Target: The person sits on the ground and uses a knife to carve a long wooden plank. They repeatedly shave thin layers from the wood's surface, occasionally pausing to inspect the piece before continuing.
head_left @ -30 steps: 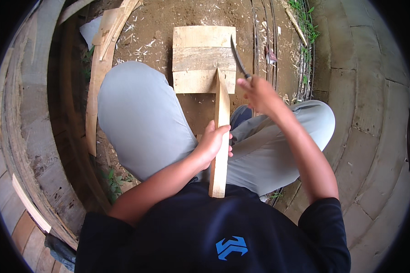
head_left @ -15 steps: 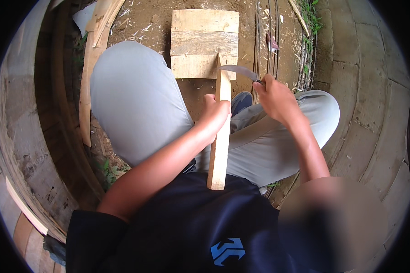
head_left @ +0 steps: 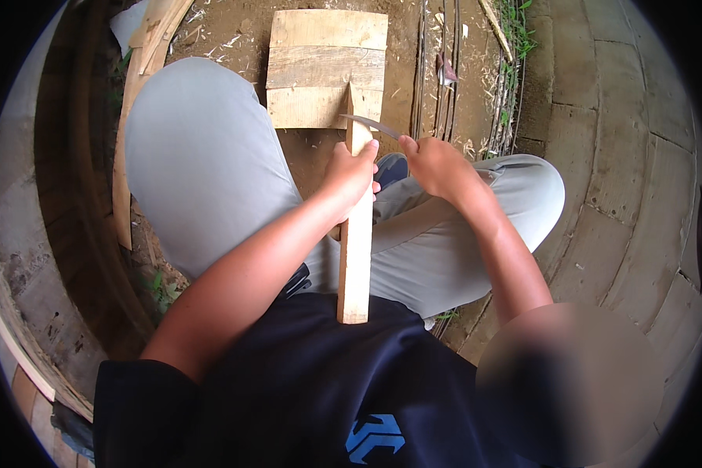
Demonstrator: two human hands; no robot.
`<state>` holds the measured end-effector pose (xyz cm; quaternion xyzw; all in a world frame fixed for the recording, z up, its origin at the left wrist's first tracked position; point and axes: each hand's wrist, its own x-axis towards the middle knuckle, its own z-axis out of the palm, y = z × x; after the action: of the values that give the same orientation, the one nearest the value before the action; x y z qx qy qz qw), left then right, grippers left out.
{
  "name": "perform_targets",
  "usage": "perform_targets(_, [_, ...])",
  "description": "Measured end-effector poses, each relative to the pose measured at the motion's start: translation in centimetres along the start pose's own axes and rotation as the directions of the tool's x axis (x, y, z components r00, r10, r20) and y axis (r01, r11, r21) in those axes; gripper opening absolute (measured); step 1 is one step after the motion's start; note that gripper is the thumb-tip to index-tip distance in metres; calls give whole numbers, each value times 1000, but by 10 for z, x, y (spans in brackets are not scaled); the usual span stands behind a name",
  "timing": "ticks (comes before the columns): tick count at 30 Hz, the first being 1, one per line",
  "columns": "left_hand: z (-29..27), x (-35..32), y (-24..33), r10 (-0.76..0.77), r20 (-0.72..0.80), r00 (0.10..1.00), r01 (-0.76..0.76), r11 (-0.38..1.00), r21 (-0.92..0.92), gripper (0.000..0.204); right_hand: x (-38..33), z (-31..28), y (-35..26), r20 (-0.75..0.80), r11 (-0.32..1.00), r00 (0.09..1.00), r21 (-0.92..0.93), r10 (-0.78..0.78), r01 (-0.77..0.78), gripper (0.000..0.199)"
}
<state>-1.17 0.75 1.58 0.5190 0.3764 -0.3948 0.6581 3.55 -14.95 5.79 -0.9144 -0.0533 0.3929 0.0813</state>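
1. Between the knees of the seated person, a long wooden slat [head_left: 356, 234] runs from the lap out to a flat board [head_left: 325, 69] on the dirt; its far tip rests on that board, which gives the slat a firm stop to bear against.
2. Near the upper part of the slat, the left hand [head_left: 351, 173] wraps round it, fingers curled and pressed together on the right edge. This grip seems meant to keep the slat from twisting or sliding.
3. The near end of the slat lies against the dark shirt [head_left: 312, 382], so the body braces it from that side as well.
4. The right hand [head_left: 437, 165] is closed in a fist round the handle of a knife [head_left: 373, 125]; the handle itself is hidden inside the fingers.
5. The curved blade reaches leftward across the slat just above the left hand, lying on or very near the wood; contact cannot be told for certain.
6. Wood chips lie scattered on the dirt [head_left: 234, 35] round the board.
7. Thin rods [head_left: 429, 62] lie on the ground to the right of the board, well away from both hands.
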Motion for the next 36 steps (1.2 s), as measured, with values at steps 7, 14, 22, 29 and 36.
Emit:
perform_targets(7, [-1,2,-14,59,8,998,-59,992,110,46,9,30,34,-113,918,947,-302,-302,257,42])
perform_targets(14, [-2,-8,-9,60,-52,997,-55,993,102,36,-6,28,5,-168,881,956,-450,-242,144,53])
perform_targets(22, [-4,-11,-8,69,-47,997,-61,986,155,45,-13,41,-7,-355,824,869,-558,-344,99,49])
perform_targets(29, [0,-12,-6,54,-51,997,-46,987,156,41,-9,56,-5,-441,917,859,-393,-260,76,46])
perform_targets(36, [0,-12,-5,22,-53,998,-13,987,160,42,-13,55,-32,-403,949,913,-256,67,-182,53])
